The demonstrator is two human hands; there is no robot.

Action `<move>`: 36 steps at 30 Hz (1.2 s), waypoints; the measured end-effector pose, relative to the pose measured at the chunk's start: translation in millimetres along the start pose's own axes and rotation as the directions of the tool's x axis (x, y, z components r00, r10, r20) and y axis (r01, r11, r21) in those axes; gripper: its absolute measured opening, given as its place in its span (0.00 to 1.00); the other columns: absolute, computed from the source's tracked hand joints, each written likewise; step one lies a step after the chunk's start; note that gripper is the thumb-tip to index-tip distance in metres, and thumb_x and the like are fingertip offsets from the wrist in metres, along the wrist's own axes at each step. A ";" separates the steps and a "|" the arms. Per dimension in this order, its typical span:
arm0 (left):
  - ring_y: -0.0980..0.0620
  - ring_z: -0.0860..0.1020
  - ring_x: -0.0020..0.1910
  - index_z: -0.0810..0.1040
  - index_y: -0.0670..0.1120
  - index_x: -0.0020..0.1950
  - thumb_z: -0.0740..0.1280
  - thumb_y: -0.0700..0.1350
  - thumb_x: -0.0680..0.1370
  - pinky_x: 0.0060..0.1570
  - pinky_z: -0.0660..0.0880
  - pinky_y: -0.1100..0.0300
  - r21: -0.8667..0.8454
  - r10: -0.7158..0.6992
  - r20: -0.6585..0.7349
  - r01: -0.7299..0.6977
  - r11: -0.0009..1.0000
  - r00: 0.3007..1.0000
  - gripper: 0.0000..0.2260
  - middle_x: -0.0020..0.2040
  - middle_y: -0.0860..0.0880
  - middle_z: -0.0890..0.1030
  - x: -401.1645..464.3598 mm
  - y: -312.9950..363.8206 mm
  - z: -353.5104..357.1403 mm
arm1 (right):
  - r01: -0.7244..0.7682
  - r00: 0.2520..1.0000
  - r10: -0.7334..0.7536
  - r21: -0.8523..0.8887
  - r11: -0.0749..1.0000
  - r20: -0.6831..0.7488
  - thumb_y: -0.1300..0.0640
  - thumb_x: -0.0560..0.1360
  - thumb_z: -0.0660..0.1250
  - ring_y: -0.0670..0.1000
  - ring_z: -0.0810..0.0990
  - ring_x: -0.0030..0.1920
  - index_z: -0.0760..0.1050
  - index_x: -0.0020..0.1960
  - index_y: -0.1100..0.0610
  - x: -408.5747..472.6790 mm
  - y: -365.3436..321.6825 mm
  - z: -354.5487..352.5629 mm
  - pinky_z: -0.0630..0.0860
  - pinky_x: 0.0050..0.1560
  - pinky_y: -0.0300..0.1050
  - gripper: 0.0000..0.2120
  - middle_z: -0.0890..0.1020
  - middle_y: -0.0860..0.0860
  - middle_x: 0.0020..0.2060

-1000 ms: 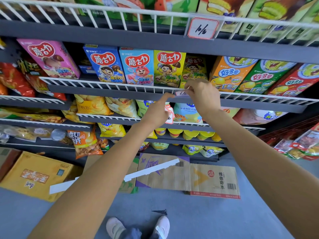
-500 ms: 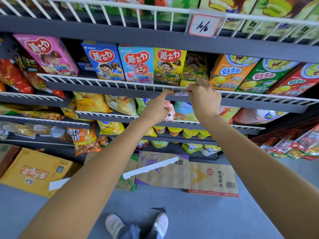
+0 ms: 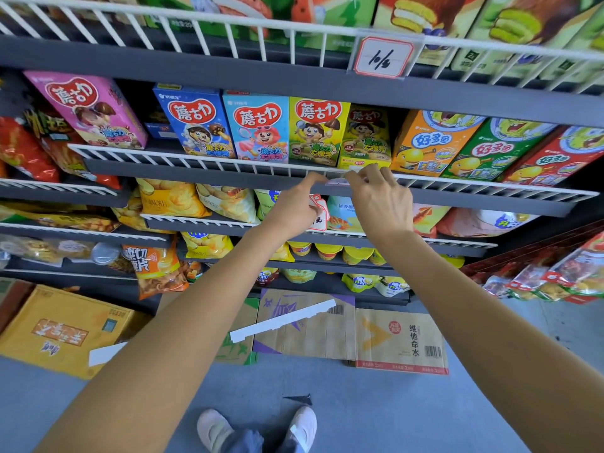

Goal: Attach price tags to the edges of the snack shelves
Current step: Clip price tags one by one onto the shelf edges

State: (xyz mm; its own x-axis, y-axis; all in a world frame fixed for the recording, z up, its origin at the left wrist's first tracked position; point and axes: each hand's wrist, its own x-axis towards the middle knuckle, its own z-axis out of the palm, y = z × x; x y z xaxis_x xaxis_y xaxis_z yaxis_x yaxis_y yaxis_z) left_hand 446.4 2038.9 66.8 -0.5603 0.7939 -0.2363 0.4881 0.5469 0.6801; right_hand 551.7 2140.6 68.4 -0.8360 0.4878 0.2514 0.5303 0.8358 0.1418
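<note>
price tag point(image 3: 338, 181) lies flat along wire shelf edge point(image 3: 228, 165), long axis running left-right. left hand point(image 3: 295, 207) pinches its left end, also clutching spare tags point(image 3: 318, 209); right hand point(image 3: 380, 199) pinches right end. both equally near, pressing-on looks next.

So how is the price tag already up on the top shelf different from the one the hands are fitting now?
The top-shelf tag hangs untouched with its face in full view, a red border around handwritten numbers. The tag being fitted is pinched between the left hand and the right hand, seen nearly edge-on, so its face cannot be read. It also sits one shelf lower. Both sit on a white wire rail.
</note>
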 end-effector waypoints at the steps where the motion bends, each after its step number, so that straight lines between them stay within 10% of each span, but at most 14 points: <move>1: 0.52 0.68 0.25 0.65 0.53 0.68 0.62 0.37 0.77 0.26 0.63 0.59 0.000 -0.001 0.001 0.001 1.000 1.000 0.21 0.30 0.48 0.71 -0.6 0.2 -0.1 | -0.001 1.000 0.001 0.003 1.000 0.006 0.71 0.51 0.76 0.57 0.77 0.32 0.81 0.42 0.57 -0.2 -0.3 1.0 0.57 0.24 0.35 0.22 0.79 0.55 0.35; 7: 0.52 0.69 0.25 0.64 0.54 0.69 0.62 0.37 0.77 0.26 0.64 0.60 -0.019 -0.007 0.010 0.007 1.000 1.000 0.23 0.35 0.46 0.75 -3.4 1.6 -1.2 | -0.009 1.000 0.008 0.038 0.999 0.028 0.74 0.60 0.71 0.60 0.77 0.43 0.80 0.48 0.62 -2.0 0.2 -0.1 0.60 0.26 0.39 0.18 0.79 0.59 0.45; 15: 0.48 0.74 0.46 0.63 0.55 0.72 0.64 0.41 0.78 0.49 0.73 0.55 -0.095 0.003 0.013 -0.002 0.995 1.000 0.24 0.71 0.45 0.69 -3.9 4.3 -2.6 | 0.016 0.999 -0.019 0.096 0.995 0.030 0.73 0.70 0.62 0.60 0.73 0.55 0.74 0.60 0.63 0.8 2.4 -3.9 0.65 0.31 0.46 0.20 0.76 0.58 0.56; 21: 0.48 0.73 0.61 0.68 0.47 0.68 0.64 0.43 0.78 0.47 0.66 0.65 -0.244 -0.062 -0.169 0.020 0.970 0.984 0.18 0.65 0.46 0.73 -11.7 8.0 -5.5 | -0.012 0.992 -0.002 0.109 0.994 0.128 0.71 0.73 0.60 0.57 0.70 0.60 0.73 0.63 0.60 -0.4 0.8 -8.8 0.66 0.34 0.46 0.20 0.71 0.56 0.62; 29: 0.43 0.77 0.55 0.73 0.40 0.62 0.62 0.43 0.79 0.50 0.74 0.50 -0.340 -0.115 -0.381 -0.023 0.940 0.917 0.13 0.54 0.42 0.78 -47.7 2.8 -43.4 | -0.062 0.974 0.013 0.211 0.975 0.225 0.68 0.75 0.58 0.59 0.73 0.56 0.69 0.63 0.59 3.8 -12.9 -37.8 0.65 0.38 0.47 0.17 0.78 0.57 0.56; 36: 0.49 0.77 0.47 0.75 0.43 0.56 0.62 0.43 0.79 0.40 0.74 0.65 -0.437 -0.153 -0.535 -0.116 0.892 0.831 0.08 0.49 0.46 0.78 -125.1 -6.2 -120.7 | -0.022 0.982 -0.155 0.876 0.482 0.110 0.53 0.79 0.60 0.58 0.79 0.43 0.79 0.50 0.61 15.8 -95.8 -125.7 0.72 0.42 0.45 0.13 0.83 0.58 0.42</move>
State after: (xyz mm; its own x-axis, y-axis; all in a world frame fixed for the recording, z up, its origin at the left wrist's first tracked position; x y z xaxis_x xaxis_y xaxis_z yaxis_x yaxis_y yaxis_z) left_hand 432.6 1904.2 175.9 -0.8983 0.4337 0.0704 0.2084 0.2793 0.9373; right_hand 505.4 2036.6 179.2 -0.9182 0.3774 0.1199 0.1504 0.6125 -0.7761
